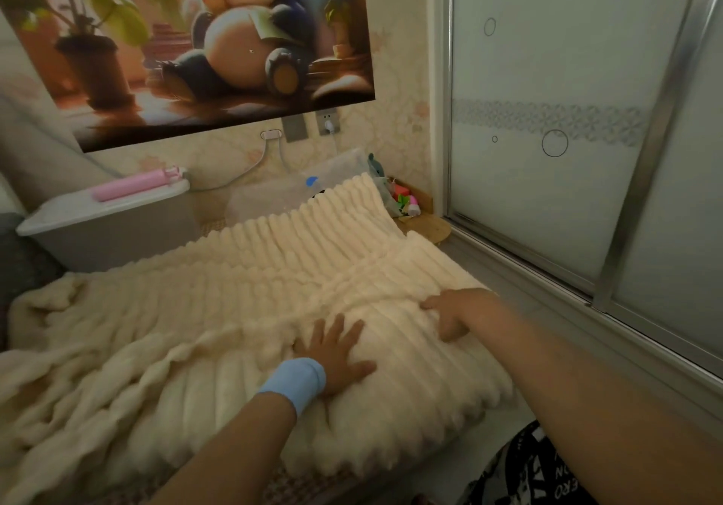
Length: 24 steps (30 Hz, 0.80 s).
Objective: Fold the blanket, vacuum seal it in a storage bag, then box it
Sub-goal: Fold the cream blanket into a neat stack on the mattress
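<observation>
A: Blanket [234, 301] lies spread beside the sliding door [567, 113]. Left hand [336, 356] flat, fingers wide, pressing it. Right hand [454, 313]: fingers bent into the pile; grip or press, cannot tell.
B: Risk: rumpled left side. Folding over those bunches likely gives a lopsided, bulky bundle.

A light blue fabric wristband [293, 381] circles the wrist below the left hand [336, 356]; right of the wristband shows black clothing with white lettering [540, 473].

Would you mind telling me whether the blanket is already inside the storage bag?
No, the blanket lies spread out in the open under the left hand, with the clear storage bag lying behind it.
</observation>
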Tool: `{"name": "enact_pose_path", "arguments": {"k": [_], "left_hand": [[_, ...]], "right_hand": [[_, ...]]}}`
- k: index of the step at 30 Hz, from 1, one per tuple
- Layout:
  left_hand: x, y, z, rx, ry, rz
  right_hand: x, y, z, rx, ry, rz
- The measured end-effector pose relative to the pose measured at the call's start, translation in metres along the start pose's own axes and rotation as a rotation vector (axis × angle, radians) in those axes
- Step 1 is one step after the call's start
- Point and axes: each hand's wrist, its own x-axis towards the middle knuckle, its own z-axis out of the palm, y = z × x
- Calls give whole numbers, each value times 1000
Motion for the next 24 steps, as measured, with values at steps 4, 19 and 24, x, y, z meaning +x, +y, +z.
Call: {"name": "enact_pose_path", "arguments": {"k": [4,19,24], "left_hand": [[16,-23,-28,-253,246,20],[62,-88,-87,-135,23,-61],[95,-87,-119,-116,511,-28]], "right_hand": [[4,-15,-24,-160,136,80],[105,-74,-61,-324,531,-278],[120,-53,-82,-252,838,83]]}}
